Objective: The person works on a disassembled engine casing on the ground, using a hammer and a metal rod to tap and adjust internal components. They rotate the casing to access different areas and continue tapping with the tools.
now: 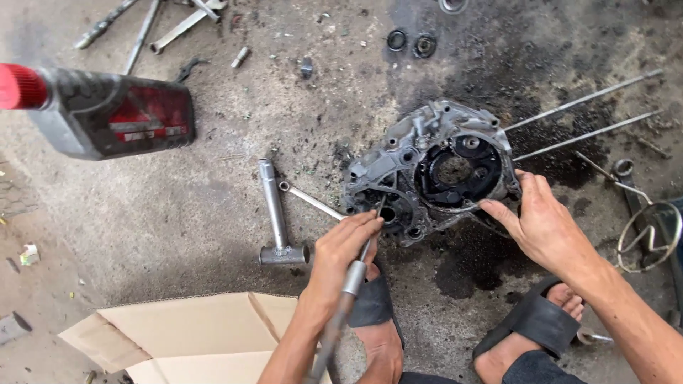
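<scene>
Head: screwdriver (348, 284) in left hand (341, 249), tip up-right.

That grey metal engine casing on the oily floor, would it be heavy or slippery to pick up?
The grey metal engine casing looks like thick cast metal, so probably heavy and stiff. Dark oil stains on the concrete floor around it suggest a greasy, slippery surface. The right hand steadies its edge, so it may shift when pushed.

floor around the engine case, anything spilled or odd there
Yes. A dark oily stain spreads over the concrete floor under and behind the engine case, with wet patches towards the sandals. The grey oil bottle lies on its side. Loose rings and tools are scattered about.
</scene>
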